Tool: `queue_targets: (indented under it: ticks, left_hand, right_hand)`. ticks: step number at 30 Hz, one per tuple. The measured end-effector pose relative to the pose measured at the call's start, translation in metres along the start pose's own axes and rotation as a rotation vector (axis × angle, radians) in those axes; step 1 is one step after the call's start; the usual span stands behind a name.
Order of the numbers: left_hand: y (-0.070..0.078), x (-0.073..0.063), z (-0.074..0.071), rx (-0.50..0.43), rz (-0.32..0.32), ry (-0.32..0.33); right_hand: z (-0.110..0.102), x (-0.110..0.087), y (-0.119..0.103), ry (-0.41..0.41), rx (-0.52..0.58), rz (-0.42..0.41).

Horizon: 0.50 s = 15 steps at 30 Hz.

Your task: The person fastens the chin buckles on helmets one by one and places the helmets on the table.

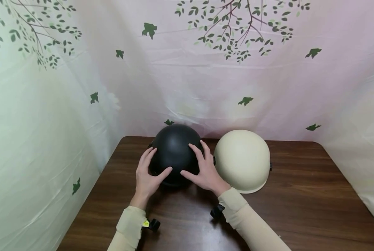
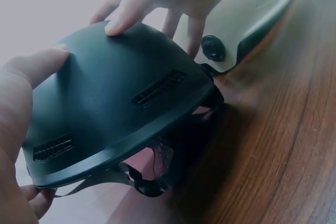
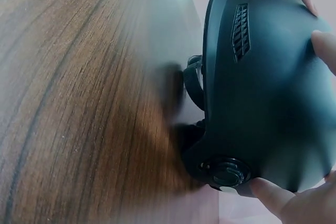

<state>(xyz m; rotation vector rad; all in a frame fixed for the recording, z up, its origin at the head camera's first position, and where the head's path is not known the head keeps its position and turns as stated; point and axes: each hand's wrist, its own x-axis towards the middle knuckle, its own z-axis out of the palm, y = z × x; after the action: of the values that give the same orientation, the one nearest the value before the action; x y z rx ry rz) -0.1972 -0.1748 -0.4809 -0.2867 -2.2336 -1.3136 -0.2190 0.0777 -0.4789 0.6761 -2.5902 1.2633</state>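
Note:
Both hands hold a black helmet (image 1: 176, 150) at the table's far edge, dome up. The left hand (image 1: 147, 178) curves over its left side, thumb on the near face; in the left wrist view, some of its fingers are at the rim. On the right side, the right hand (image 1: 206, 171) spreads its fingers over the shell, thumb toward the other thumb. Slotted vents and a chin strap (image 2: 149, 186) under the rim show in the left wrist view. A round dial (image 3: 228, 171) is on its side. I cannot tell whether the helmet touches the table.
Right beside the black helmet sits a cream helmet (image 1: 243, 160), dome up, with a dark dial on its side. The brown wooden table (image 1: 300, 195) meets a printed leaf-and-bird curtain (image 1: 199, 87) at the back and sides. Each wrist carries a small black camera (image 1: 154, 225).

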Motion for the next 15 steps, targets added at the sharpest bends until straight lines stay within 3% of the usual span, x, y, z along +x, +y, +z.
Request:
queue_targets:
  ticks: [15]
  left_hand:
    - [0.015,0.005,-0.001,0.058,0.105,0.024]
  right_hand:
    - [-0.001,-0.004,0.004,0.023,0.081,0.026]
